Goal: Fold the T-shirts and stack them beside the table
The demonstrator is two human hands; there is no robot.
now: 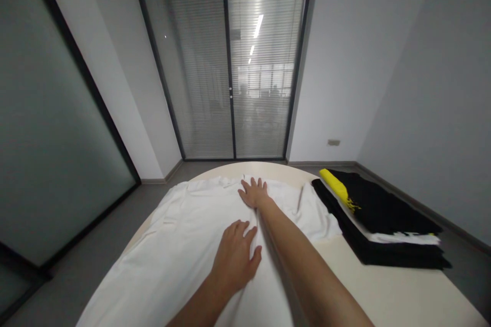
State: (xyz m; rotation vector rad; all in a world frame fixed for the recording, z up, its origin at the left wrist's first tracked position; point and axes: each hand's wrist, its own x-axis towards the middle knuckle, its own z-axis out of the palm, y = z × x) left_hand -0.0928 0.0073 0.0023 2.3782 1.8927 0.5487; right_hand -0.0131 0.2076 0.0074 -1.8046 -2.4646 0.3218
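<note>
A large white cloth garment (184,235) lies spread over the near and left part of a pale round-edged table (387,291), with wrinkles and a sleeve-like part reaching right. My right hand (253,193) rests flat on its far part, fingers spread. Nearer to me and slightly left, my left hand (236,255) lies on the cloth with its fingers apart. Neither hand grips anything. The right forearm crosses over the cloth's right side and hides some of it.
At the table's right stands a stack of folded black clothes (383,204) with a white layer and a yellow piece (334,184) on it. Beyond the table are a glass door with blinds (261,127) and white walls.
</note>
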